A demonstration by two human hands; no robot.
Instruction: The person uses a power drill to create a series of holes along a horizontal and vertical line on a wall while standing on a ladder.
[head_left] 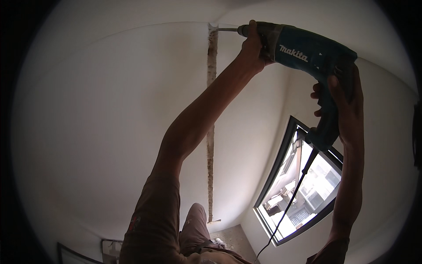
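A teal and black corded rotary hammer drill [303, 48] is held up high in both hands. My left hand [255, 48] wraps round its front end, just behind the chuck. My right hand [345, 97] grips the rear handle, with fingers curled round the trigger side. The steel bit [227, 29] points left, and its tip meets the top end of a narrow rough groove [211, 57] cut down the white wall [132, 88]. Whether the bit is turning cannot be made out. Part of the groove passes behind my left forearm.
A black power cord [290, 198] hangs from the handle toward the floor [235, 240]. To the right is a dark-framed window [299, 185] with bright buildings outside. Dark-framed items [110, 251] stand at the lower left. The ceiling [176, 11] lies close above the drill.
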